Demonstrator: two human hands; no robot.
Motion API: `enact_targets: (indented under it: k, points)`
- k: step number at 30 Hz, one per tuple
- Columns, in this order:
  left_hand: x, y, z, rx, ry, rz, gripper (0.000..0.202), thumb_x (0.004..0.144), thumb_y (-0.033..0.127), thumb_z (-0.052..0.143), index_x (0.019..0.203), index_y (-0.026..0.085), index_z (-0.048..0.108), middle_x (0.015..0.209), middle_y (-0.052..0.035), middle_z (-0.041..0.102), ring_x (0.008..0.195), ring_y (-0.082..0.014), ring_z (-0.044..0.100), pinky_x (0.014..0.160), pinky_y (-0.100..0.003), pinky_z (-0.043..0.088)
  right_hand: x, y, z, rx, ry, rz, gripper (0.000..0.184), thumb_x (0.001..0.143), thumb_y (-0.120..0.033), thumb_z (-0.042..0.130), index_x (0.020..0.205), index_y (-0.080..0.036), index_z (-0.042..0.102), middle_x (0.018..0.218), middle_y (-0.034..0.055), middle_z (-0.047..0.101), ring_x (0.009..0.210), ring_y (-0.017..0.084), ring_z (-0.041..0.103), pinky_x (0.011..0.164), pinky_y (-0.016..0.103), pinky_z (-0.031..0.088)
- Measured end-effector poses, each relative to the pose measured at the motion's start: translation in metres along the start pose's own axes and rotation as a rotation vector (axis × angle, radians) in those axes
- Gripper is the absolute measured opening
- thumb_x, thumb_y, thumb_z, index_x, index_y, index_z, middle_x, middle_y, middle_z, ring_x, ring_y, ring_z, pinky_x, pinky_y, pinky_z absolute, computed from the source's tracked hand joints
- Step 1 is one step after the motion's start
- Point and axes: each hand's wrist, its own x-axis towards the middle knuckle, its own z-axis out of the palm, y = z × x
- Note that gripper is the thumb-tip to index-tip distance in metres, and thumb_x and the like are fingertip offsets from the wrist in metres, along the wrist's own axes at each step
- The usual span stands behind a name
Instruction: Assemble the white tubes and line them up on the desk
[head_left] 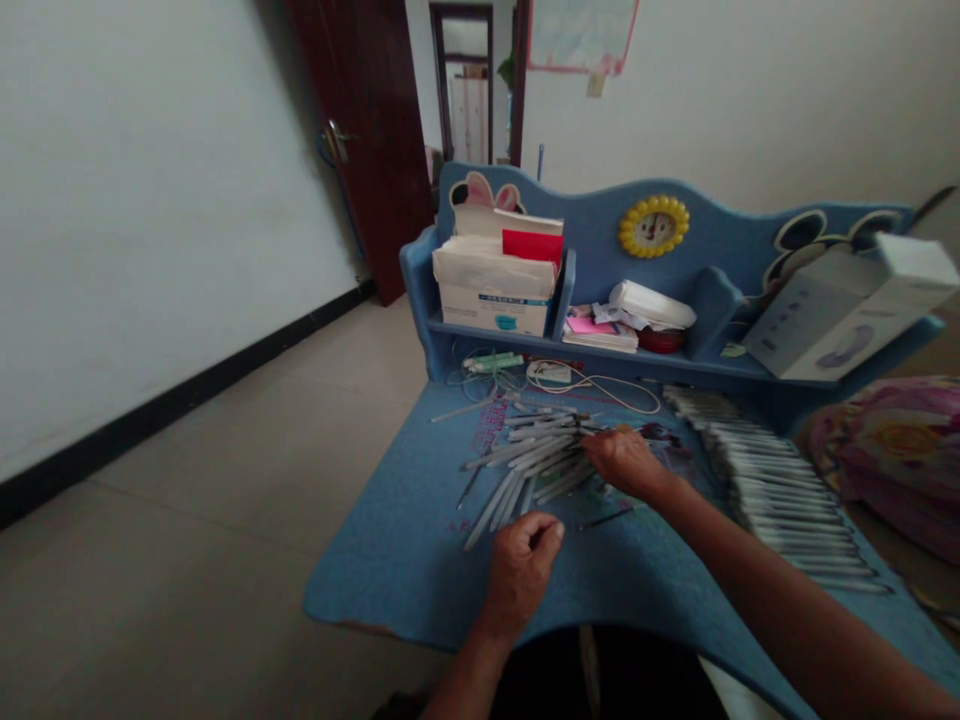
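Note:
A loose pile of slim white pen-like sticks (536, 455), some with dark ends, lies in the middle of the blue desk (405, 540). At the right edge of this pile is my right hand (624, 462), its fingers bent down and pressed together; whatever they grip is hidden. My left hand (523, 560) rests near the front of the pile, curled into a loose fist with the thumb against the fingers, and nothing shows in it. To the right, many similar sticks form a long side-by-side row (780, 490).
Behind the pile lie a white cord (630, 400) and a green-white item (493, 362). The desk's shelf bears a mask box (491, 305), papers (600, 335), a yellow flower-shaped clock (653, 227) and a leaning white box (817, 315). A dark red door (367, 130) stands at the left.

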Motion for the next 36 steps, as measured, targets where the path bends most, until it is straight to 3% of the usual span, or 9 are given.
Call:
enact_targets:
  k: [3,7,10,13,17,21,24,29,36]
  points:
    - [0.001,-0.003,-0.001,-0.021,-0.008,-0.023,0.020,0.076,0.032,0.052,0.070,0.017,0.064,0.056,0.0013,0.057,0.052,-0.0122,0.051,0.053,-0.021,0.040,-0.018,-0.009,-0.004,0.016,0.077,-0.032,0.023,0.086,-0.011,0.039,0.088,-0.016,0.061,0.080,0.0084,0.065,0.078,0.018,0.058,0.069,0.026,0.037]
    - [0.001,-0.002,-0.002,-0.055,0.002,-0.053,0.022,0.078,0.034,0.052,0.072,0.017,0.064,0.056,0.0017,0.055,0.052,-0.0122,0.050,0.052,-0.021,0.040,-0.052,-0.031,0.001,0.167,0.415,-0.165,0.024,0.087,-0.011,0.039,0.089,-0.016,0.062,0.068,0.0055,0.060,0.068,0.018,0.053,0.064,0.028,0.039]
    - [0.001,0.004,-0.006,-0.104,-0.010,-0.059,0.025,0.079,0.038,0.052,0.072,0.016,0.063,0.055,0.0014,0.054,0.051,-0.0125,0.049,0.051,-0.021,0.039,-0.072,-0.053,0.007,0.336,0.545,-0.255,0.024,0.087,-0.009,0.039,0.095,-0.016,0.060,0.073,0.0061,0.062,0.068,0.017,0.055,0.064,0.028,0.044]
    - [0.001,0.010,-0.010,-0.169,-0.023,-0.065,0.030,0.079,0.042,0.050,0.070,0.016,0.062,0.056,0.0010,0.054,0.052,-0.0127,0.048,0.052,-0.022,0.040,-0.084,-0.075,0.011,0.494,0.549,-0.310,0.028,0.085,-0.007,0.039,0.105,-0.018,0.056,0.088,0.0080,0.066,0.076,0.017,0.059,0.068,0.029,0.048]
    - [0.000,0.012,-0.015,-0.307,-0.018,-0.082,0.032,0.080,0.043,0.049,0.065,0.016,0.059,0.058,0.0013,0.053,0.054,-0.0118,0.048,0.053,-0.021,0.039,-0.088,-0.096,0.015,0.602,0.492,-0.327,0.031,0.084,-0.006,0.037,0.106,-0.019,0.055,0.089,0.0076,0.067,0.075,0.017,0.062,0.066,0.029,0.050]
    - [-0.001,0.006,-0.018,-0.426,-0.067,-0.125,0.028,0.077,0.040,0.055,0.064,0.015,0.059,0.053,0.0026,0.051,0.048,-0.0093,0.043,0.048,-0.020,0.034,-0.090,-0.104,0.019,0.619,0.463,-0.342,0.030,0.084,-0.005,0.037,0.104,-0.019,0.055,0.093,0.0078,0.067,0.077,0.017,0.062,0.067,0.029,0.050]
    - [-0.001,0.001,-0.019,-0.513,-0.041,-0.141,0.027,0.075,0.038,0.059,0.063,0.014,0.058,0.051,0.0032,0.049,0.045,-0.0074,0.041,0.046,-0.020,0.031,-0.093,-0.105,0.020,0.634,0.426,-0.320,0.033,0.082,-0.003,0.036,0.105,-0.018,0.055,0.094,0.0077,0.066,0.078,0.017,0.063,0.067,0.029,0.051]
    - [-0.001,-0.001,-0.018,-0.624,0.030,-0.151,0.025,0.075,0.036,0.061,0.064,0.013,0.058,0.055,0.0021,0.052,0.044,-0.0060,0.041,0.043,-0.019,0.029,-0.100,-0.096,0.028,0.702,0.444,-0.184,0.036,0.084,-0.005,0.035,0.112,-0.019,0.053,0.087,0.0069,0.066,0.074,0.017,0.064,0.066,0.029,0.052]
    - [0.000,0.001,-0.015,-0.622,0.049,-0.145,0.024,0.075,0.034,0.061,0.064,0.013,0.058,0.055,0.0021,0.053,0.044,-0.0058,0.042,0.043,-0.019,0.030,-0.108,-0.075,0.042,0.765,0.520,0.091,0.022,0.088,-0.018,0.042,0.098,-0.019,0.060,0.085,0.0051,0.068,0.076,0.017,0.065,0.070,0.027,0.052]
